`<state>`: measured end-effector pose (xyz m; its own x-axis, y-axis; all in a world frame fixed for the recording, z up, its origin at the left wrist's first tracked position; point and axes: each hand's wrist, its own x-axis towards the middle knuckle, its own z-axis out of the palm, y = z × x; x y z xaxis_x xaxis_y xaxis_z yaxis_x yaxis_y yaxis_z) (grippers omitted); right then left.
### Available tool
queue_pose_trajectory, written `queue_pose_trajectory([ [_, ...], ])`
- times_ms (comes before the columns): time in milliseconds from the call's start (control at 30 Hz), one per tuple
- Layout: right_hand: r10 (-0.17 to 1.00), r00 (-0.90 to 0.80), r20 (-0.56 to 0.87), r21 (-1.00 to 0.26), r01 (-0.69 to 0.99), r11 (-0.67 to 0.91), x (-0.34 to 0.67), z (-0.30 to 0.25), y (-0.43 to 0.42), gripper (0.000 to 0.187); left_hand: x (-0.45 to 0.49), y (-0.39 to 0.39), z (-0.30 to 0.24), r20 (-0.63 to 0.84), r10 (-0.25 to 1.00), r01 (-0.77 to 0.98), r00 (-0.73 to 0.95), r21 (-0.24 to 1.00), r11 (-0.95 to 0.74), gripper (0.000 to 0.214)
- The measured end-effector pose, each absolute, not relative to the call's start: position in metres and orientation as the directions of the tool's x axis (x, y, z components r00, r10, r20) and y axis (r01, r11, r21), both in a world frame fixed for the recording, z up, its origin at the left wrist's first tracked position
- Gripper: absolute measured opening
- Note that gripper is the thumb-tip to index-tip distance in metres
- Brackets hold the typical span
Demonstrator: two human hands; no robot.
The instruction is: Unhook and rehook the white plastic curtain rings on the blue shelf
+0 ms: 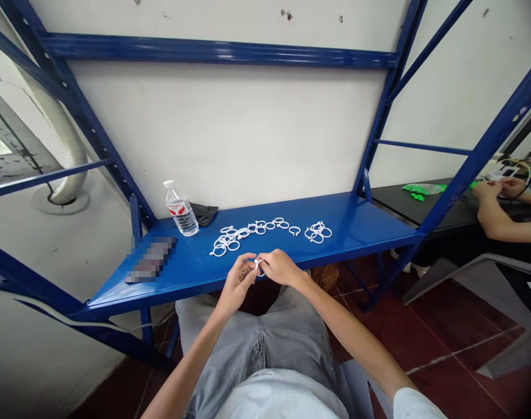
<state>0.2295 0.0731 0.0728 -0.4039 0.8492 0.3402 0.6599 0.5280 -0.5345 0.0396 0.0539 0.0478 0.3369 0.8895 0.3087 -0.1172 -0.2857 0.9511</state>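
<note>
White ring [261, 273] in the grip, left hand [240, 280] and right hand [278, 269] both pinching it; could drop to the floor [427, 337] if either pinch slips, likely. Thin, curved, small end piece (mostly finger-covered). Loose white rings [243, 233] beyond grip on bench [353, 216]; water bottle [182, 214] farther left.

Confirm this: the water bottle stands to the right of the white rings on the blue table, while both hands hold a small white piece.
No: the head view shows the water bottle to the left of the white rings on the blue table. The left hand and right hand do hold a small white piece.
</note>
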Motion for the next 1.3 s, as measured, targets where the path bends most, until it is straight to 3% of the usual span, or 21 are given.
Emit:
queue_pose_trajectory([
  [67, 0.867, -0.398, 0.300, -0.583, 0.643, 0.497, 0.231, 0.072, 0.076, 0.041, 0.045, 0.054, 0.049, 0.314, 0.894, -0.192, 0.321, 0.946, -0.263, 0.042],
  [233, 0.928, -0.331, 0.172, -0.872, 0.387, 0.300, 0.237, 0.065, 0.091, 0.056, 0.063, 0.063, 0.048, 0.358, 0.898, -0.299, 0.258, 0.913, -0.278, 0.041],
  [333, 0.960, -0.253, 0.116, -0.918, 0.342, 0.201, 0.246, 0.061, 0.100, 0.047, 0.063, 0.073, 0.051, 0.402, 0.877, -0.122, 0.263, 0.915, -0.384, 0.045],
  [400, 0.978, -0.202, 0.057, -0.927, 0.354, 0.128, 0.260, 0.062, 0.107, 0.039, 0.051, 0.081, 0.053, 0.454, 0.853, 0.139, 0.258, 0.856, -0.497, 0.043],
  [467, 0.990, -0.139, -0.002, -0.924, 0.378, 0.051, 0.282, 0.066, 0.113, 0.034, 0.028, 0.088, 0.054, 0.522, 0.817, 0.471, 0.245, 0.673, -0.571, 0.036],
  [533, 0.997, -0.079, -0.009, -0.911, 0.412, 0.024, 0.310, 0.071, 0.117, 0.032, 0.002, 0.096, 0.053, 0.546, 0.808, 0.732, 0.220, 0.455, -0.507, 0.035],
  [667, 0.996, 0.086, 0.013, -0.771, 0.636, -0.045, 0.365, 0.082, 0.114, 0.035, -0.037, 0.111, 0.046, 0.496, 0.852, 0.919, 0.169, 0.234, -0.318, 0.044],
  [800, 0.952, 0.300, 0.055, -0.543, 0.810, -0.224, 0.393, 0.099, 0.098, 0.039, -0.048, 0.121, 0.038, 0.458, 0.867, 0.919, 0.195, 0.222, -0.324, 0.039],
  [900, 0.880, 0.455, 0.137, -0.511, 0.793, -0.330, 0.397, 0.113, 0.088, 0.042, -0.048, 0.121, 0.038, 0.492, 0.847, 0.885, 0.199, 0.281, -0.371, 0.037],
  [967, 0.855, 0.476, 0.206, -0.541, 0.784, -0.305, 0.391, 0.121, 0.086, 0.040, -0.046, 0.116, 0.045, 0.524, 0.831, 0.846, 0.186, 0.345, -0.407, 0.036],
  [1067, 0.902, 0.330, 0.279, -0.624, 0.776, -0.091, 0.366, 0.131, 0.081, 0.035, -0.033, 0.100, 0.063, 0.542, 0.815, 0.740, 0.206, 0.459, -0.492, 0.037],
  [1167, 0.964, -0.116, 0.241, -0.703, 0.664, 0.256, 0.321, 0.134, 0.070, 0.038, -0.010, 0.078, 0.083, 0.528, 0.801, 0.604, 0.283, 0.550, -0.576, 0.039],
  [1233, 0.889, -0.395, 0.231, -0.696, 0.571, 0.434, 0.285, 0.131, 0.060, 0.038, 0.008, 0.063, 0.092, 0.516, 0.801, 0.545, 0.303, 0.596, -0.590, 0.036],
  [1300, 0.824, -0.505, 0.256, -0.620, 0.568, 0.541, 0.253, 0.124, 0.052, 0.032, 0.023, 0.050, 0.097, 0.506, 0.810, 0.476, 0.295, 0.657, -0.584, 0.031],
])
